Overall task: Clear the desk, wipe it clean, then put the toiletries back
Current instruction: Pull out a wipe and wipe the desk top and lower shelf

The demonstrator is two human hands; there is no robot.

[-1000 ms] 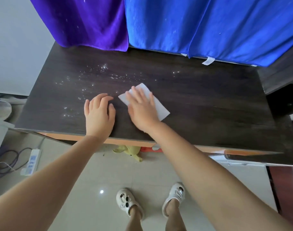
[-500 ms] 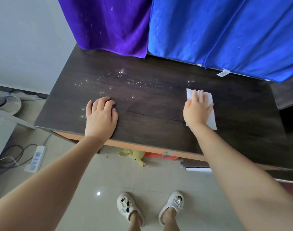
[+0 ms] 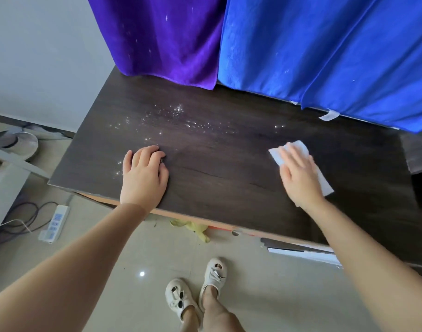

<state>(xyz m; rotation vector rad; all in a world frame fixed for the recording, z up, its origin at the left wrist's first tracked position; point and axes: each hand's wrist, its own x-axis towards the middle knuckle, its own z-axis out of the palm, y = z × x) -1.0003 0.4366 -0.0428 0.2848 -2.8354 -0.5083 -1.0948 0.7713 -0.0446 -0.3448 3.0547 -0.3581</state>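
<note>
The right hand (image 3: pixel 299 177) lies flat, fingers spread and pressed down on a white wipe (image 3: pixel 322 180), pinning it to the table (image 3: pixel 229 188) in the right half, roughly midway between the front edge and the back edge. The wipe's long axis runs diagonally, from its far corner toward the back left down to the corner nearest the front right, and it shows on both sides of the palm. From this hand the unwiped patch lies to the left and a little toward the back: a scatter of glinting droplets (image 3: pixel 171 118) spread across the back-left part of the table. The left hand (image 3: pixel 144 176) rests loosely curled, holding nothing, near the front edge, with its fingertips just beside the nearest droplets, so it is the closer hand to them, yet the wipe is under the right. No toiletries show on the table, so clearing looks done and wiping looks underway; the next stroke probably has to sweep leftward and back
</note>
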